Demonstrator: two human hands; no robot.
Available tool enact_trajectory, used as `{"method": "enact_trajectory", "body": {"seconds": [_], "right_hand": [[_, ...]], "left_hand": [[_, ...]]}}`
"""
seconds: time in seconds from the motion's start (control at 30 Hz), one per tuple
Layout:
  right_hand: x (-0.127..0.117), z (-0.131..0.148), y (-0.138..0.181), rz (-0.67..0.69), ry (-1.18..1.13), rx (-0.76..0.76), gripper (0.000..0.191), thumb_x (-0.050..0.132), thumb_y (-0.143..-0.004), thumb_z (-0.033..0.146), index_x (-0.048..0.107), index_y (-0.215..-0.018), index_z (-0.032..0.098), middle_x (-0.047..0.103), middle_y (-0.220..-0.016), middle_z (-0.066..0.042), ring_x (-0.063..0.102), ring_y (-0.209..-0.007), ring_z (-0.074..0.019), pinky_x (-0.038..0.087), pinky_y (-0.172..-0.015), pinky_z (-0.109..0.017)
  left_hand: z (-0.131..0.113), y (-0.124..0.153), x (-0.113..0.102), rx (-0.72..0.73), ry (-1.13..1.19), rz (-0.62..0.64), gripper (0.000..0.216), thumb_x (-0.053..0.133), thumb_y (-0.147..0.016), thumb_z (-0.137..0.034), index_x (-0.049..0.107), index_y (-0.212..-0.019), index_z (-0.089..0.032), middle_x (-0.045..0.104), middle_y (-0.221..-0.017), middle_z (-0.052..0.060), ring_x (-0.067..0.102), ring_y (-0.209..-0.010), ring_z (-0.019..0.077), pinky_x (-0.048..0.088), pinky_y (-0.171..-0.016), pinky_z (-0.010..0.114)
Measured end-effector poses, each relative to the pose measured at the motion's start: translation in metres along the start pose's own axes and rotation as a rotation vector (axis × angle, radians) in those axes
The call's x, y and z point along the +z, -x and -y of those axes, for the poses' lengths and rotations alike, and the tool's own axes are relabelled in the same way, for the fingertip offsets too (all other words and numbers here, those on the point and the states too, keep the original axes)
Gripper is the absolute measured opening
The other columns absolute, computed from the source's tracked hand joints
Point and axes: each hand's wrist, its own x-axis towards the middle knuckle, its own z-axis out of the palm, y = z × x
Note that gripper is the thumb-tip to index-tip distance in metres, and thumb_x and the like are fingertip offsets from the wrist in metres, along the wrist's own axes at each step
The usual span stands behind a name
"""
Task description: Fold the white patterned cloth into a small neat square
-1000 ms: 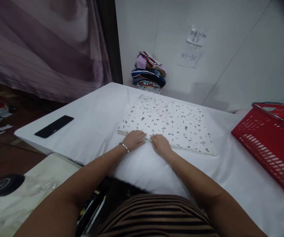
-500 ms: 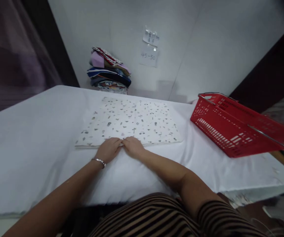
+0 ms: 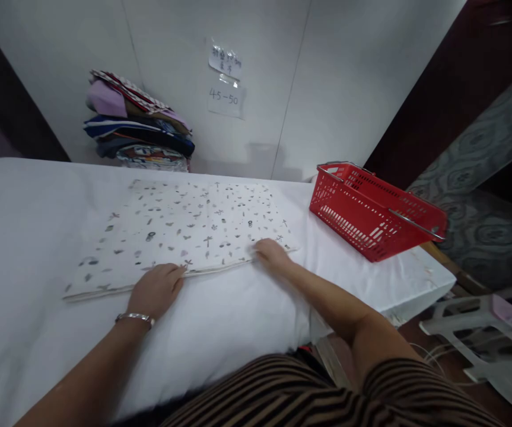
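Note:
A folded white cloth with small dark prints [image 3: 180, 228] lies flat on the white-covered table [image 3: 28, 207]. My left hand [image 3: 155, 289], with a bracelet at the wrist, rests fingers flat on the cloth's near edge towards the left. My right hand [image 3: 271, 252] lies flat on the same near edge close to its right corner. Neither hand holds anything.
A stack of folded coloured clothes [image 3: 137, 130] sits at the back against the wall. A red plastic basket [image 3: 374, 207] stands at the table's right end. Paper notes [image 3: 224, 83] hang on the wall. A white plastic stool [image 3: 482, 332] is on the floor at right.
My hands, together at the middle of the near edge before, have slid apart along it, the right one towards the right corner. The view has swung to the right.

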Motion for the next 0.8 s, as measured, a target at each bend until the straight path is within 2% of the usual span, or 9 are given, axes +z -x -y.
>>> {"method": "enact_trajectory", "body": {"seconds": [0.07,0.13,0.23,0.33,0.57,0.8], "right_hand": [[-0.029,-0.035,0.016,-0.067,-0.05,0.414,0.021,0.05,-0.085,0.017,0.065,-0.1,0.018,0.066,-0.107,-0.005,0.056,-0.103,-0.0144,0.04,-0.091,-0.026],[-0.054,-0.062,0.03,-0.096,-0.043,0.592,0.023,0.045,-0.087,0.018,0.065,-0.098,0.015,0.067,-0.102,-0.008,0.06,-0.094,-0.0153,0.044,-0.082,-0.026],[-0.073,-0.084,0.04,-0.042,-0.073,0.742,0.023,0.046,-0.087,0.023,0.066,-0.091,0.011,0.07,-0.084,-0.008,0.062,-0.069,-0.0133,0.046,-0.063,-0.022],[-0.074,-0.09,0.038,0.041,-0.111,0.826,0.024,0.051,-0.087,0.029,0.066,-0.084,0.011,0.069,-0.074,-0.006,0.059,-0.055,-0.0097,0.042,-0.052,-0.018],[-0.062,-0.091,0.02,0.181,-0.022,0.902,0.028,0.058,-0.081,0.035,0.065,-0.067,0.012,0.06,-0.051,-0.002,0.052,-0.045,-0.009,0.037,-0.048,-0.019],[-0.066,-0.091,0.009,0.202,0.113,0.872,0.018,0.059,-0.078,0.029,0.069,-0.078,0.013,0.066,-0.064,-0.004,0.058,-0.059,-0.012,0.036,-0.052,-0.019]], "left_hand": [[0.001,0.0,0.002,-0.001,-0.007,0.003,0.038,0.033,-0.085,-0.028,0.066,-0.099,-0.016,0.066,-0.098,0.011,0.059,-0.093,0.0259,0.046,-0.084,0.041],[0.002,-0.001,0.003,0.009,-0.018,0.007,0.039,0.032,-0.085,-0.027,0.066,-0.1,-0.015,0.066,-0.098,0.011,0.058,-0.094,0.0257,0.046,-0.085,0.04],[0.003,-0.001,0.005,0.019,-0.028,0.013,0.038,0.032,-0.086,-0.026,0.065,-0.101,-0.014,0.066,-0.099,0.011,0.057,-0.094,0.0259,0.045,-0.086,0.04],[0.003,0.0,0.005,0.01,-0.033,0.02,0.037,0.033,-0.086,-0.027,0.065,-0.101,-0.017,0.065,-0.1,0.01,0.057,-0.095,0.0253,0.045,-0.086,0.039],[0.001,0.001,0.002,-0.004,-0.018,0.007,0.037,0.032,-0.085,-0.029,0.065,-0.099,-0.018,0.065,-0.1,0.009,0.058,-0.094,0.025,0.046,-0.085,0.039],[0.003,0.001,0.004,0.011,0.012,-0.02,0.037,0.033,-0.085,-0.029,0.066,-0.099,-0.017,0.065,-0.099,0.01,0.058,-0.094,0.0255,0.045,-0.086,0.041]]}}
